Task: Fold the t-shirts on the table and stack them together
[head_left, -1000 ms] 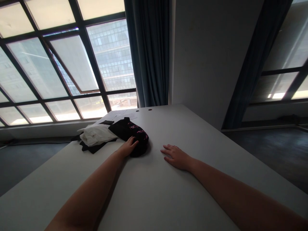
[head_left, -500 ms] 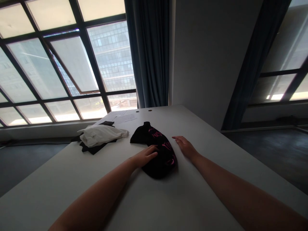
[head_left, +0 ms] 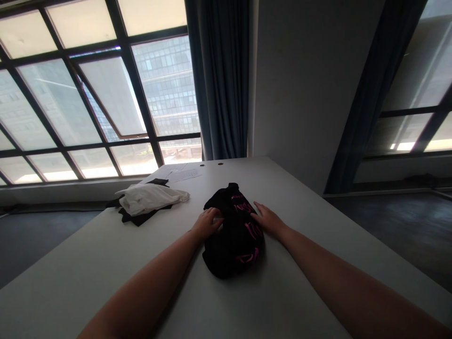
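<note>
A black garment with pink lettering [head_left: 235,235] lies folded into a bundle on the white table. At its left edge, my left hand [head_left: 207,223] has its fingers bent and closed on the cloth; the fingertips are partly lost against the dark fabric. My right hand [head_left: 271,221] rests along the garment's right side, open, with thumb and fingers apart and the tips touching the lettered part.
To the left on the white table [head_left: 141,263] lies a crumpled white garment [head_left: 150,197] on top of a black cloth [head_left: 137,219]. Behind them are sheets of paper [head_left: 185,174]. Windows and a dark blue curtain [head_left: 226,94] stand beyond the table's far end.
The garment has turned more upright in view and come slightly nearer, its upper part shifting right. My left hand has moved to its left edge; my right hand now touches its right side.
</note>
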`<state>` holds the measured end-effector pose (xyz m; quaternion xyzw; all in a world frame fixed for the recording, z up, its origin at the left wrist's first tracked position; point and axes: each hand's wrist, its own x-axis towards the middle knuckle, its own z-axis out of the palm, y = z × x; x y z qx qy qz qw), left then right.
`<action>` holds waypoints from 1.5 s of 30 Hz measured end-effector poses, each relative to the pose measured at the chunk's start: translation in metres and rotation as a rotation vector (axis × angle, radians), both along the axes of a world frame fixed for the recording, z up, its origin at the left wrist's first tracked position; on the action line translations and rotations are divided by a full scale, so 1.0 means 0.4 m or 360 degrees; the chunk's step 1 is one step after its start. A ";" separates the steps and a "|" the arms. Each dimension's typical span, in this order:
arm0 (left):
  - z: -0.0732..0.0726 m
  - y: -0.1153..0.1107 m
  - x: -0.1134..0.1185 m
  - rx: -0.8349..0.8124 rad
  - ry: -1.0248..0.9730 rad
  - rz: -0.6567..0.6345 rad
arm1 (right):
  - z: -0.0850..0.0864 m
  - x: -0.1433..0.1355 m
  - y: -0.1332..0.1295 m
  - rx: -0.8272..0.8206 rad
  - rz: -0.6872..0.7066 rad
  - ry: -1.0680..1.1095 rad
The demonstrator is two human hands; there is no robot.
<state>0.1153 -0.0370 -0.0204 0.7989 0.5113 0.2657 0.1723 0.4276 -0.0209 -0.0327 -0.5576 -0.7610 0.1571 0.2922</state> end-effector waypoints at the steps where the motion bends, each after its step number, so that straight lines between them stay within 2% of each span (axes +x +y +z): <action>1: -0.001 0.001 -0.002 0.0024 0.0045 0.0035 | 0.001 -0.001 -0.001 -0.0047 0.0021 -0.0046; 4: -0.002 0.000 0.003 0.0038 0.0175 0.0078 | 0.007 -0.004 -0.010 -0.0053 0.0173 -0.0092; 9: -0.005 -0.003 0.013 0.0035 0.0337 0.0112 | 0.018 -0.001 -0.023 -0.0029 0.0271 0.0109; 19: -0.020 0.014 0.001 0.0095 0.0453 0.0083 | 0.008 0.006 -0.020 0.0041 0.0248 0.0208; 28: -0.029 0.023 -0.021 0.0154 0.0424 -0.0043 | 0.004 -0.008 -0.013 0.0054 0.0208 0.0057; 32: -0.043 0.039 -0.031 0.0149 0.0399 -0.0094 | -0.005 -0.021 -0.001 0.0013 0.0137 -0.0211; 36: -0.050 0.050 -0.049 0.0122 0.0357 -0.0171 | -0.006 -0.047 -0.002 -0.0153 0.0007 -0.0431; 42: -0.024 0.050 -0.091 0.0090 0.0176 -0.0374 | 0.010 -0.059 -0.017 -0.0260 -0.0032 -0.0510; 45: -0.012 0.052 -0.095 0.0111 0.0062 -0.0359 | 0.011 -0.055 -0.020 -0.0245 -0.0010 -0.0542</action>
